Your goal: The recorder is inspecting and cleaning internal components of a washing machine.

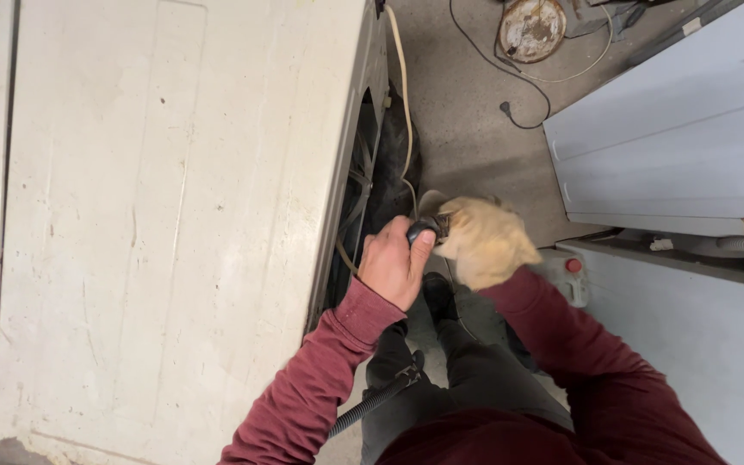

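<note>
Black-handled tool (424,229) sits near the middle of my view, just past the right edge of the big white appliance panel (165,224) that fills everything from nine o'clock to the centre. I see scuffs and grime on that panel, and at its right edge a dark gap (363,198) where cables and a cream hose (404,103) run up toward twelve o'clock. My left hand (393,263) has its grip clamped around the black handle, thumb lying over the top. Just to the right, touching the tool's front end, my right hand (484,241) is blurred and pale; I cannot tell whether its fingers are closed or apart. Both sleeves are dark red. A ribbed black hose (376,405) runs down toward six o'clock over my dark trousers. At three o'clock stands a grey-white cabinet (699,344) with a red knob (573,265); at two o'clock lies another white panel (673,146). A rusty round disc (531,27) and a black plug (505,108) lie on the concrete floor (467,138) toward one o'clock.
</note>
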